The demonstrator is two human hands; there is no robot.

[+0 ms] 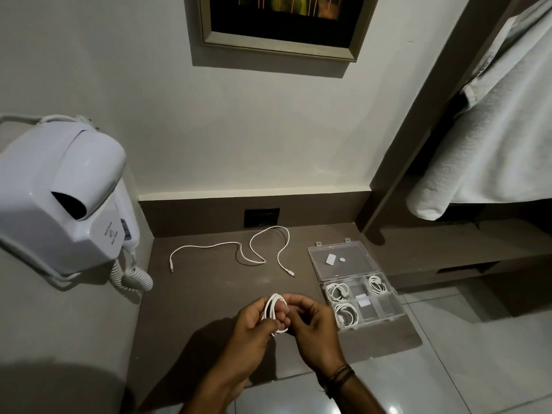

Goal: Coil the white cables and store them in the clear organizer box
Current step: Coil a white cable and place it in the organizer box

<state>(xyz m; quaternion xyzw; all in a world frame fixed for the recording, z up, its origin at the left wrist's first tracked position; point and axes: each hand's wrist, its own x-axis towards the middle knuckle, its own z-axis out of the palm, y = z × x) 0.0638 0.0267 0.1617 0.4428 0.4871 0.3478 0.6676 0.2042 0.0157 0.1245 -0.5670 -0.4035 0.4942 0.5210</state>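
A coiled white cable (273,307) is held between both hands above the front of the brown counter (194,297). My left hand (252,327) grips the coil from the left and my right hand (310,324) pinches it from the right. A second white cable (239,249) lies loose and uncoiled further back on the counter. The clear organizer box (385,316) stands open to the right of my hands, its lid (343,259) flat behind it. Three of its compartments each hold a coiled white cable (346,315).
A white wall-mounted hair dryer (62,198) with a spiral cord (131,279) juts out at the left. A black socket (262,217) sits in the counter's back panel. A white towel (490,130) hangs at the right. A framed picture (280,22) hangs above. Tiled floor lies below.
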